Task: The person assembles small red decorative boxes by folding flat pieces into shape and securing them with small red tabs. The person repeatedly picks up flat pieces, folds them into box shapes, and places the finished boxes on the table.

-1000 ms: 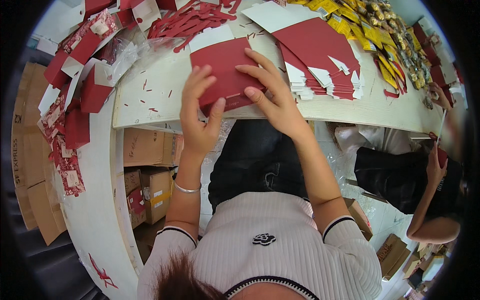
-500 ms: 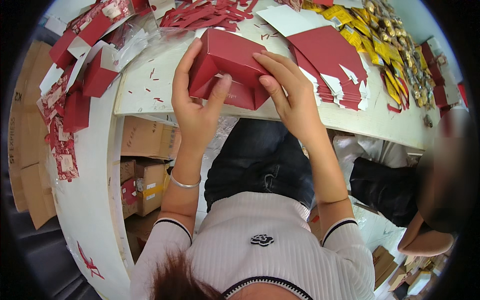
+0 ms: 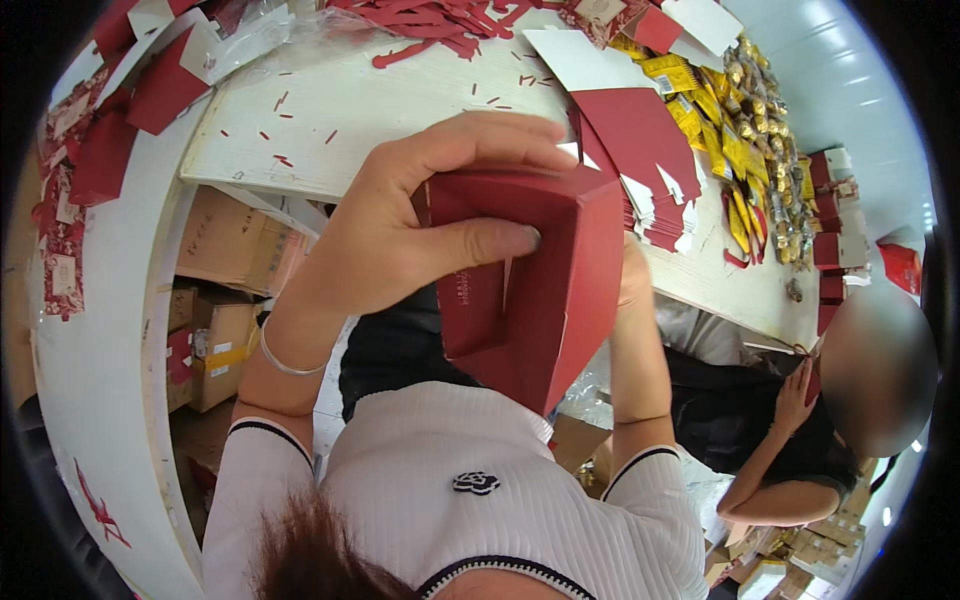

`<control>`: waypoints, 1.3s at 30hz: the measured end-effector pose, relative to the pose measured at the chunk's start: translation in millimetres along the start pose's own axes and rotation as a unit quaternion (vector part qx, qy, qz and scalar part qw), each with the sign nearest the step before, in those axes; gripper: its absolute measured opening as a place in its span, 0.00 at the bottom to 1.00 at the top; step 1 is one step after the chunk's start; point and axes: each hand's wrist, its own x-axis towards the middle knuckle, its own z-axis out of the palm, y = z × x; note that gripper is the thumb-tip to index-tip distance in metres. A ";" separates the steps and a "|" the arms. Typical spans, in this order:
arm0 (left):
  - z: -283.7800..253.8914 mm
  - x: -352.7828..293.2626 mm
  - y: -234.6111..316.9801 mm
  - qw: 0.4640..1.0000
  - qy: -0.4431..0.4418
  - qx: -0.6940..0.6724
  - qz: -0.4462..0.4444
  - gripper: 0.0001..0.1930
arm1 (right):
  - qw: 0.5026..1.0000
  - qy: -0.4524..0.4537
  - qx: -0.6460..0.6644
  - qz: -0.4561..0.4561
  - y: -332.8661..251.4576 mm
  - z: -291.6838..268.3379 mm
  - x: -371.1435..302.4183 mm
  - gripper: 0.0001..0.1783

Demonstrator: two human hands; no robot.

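A dark red cardboard box is held up in front of my body, its open side turned toward me and to the left. My left hand grips it at the upper left, thumb reaching inside against an inner wall and fingers bent over the top edge. At the box's right side is my right hand, curled against it, with its fingers mostly hidden behind the cardboard. Behind the box on the table lies a stack of flat red cardboard blanks with white flaps.
Red paper strips are heaped on the white table, among small red scraps. Yellow packets and gold-wrapped pieces lie at far right. Red boxes stand at left, cartons below. Another person sits at right.
The box has turned and come nearer and lower, now standing more upright. My right hand has moved from its top edge down to its right side. The view has shifted rightward.
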 end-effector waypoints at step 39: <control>7.3 -7.0 20.3 0.988 -0.042 0.116 0.096 0.27 | 0.997 -0.031 0.018 -0.067 36.1 46.0 33.6 0.18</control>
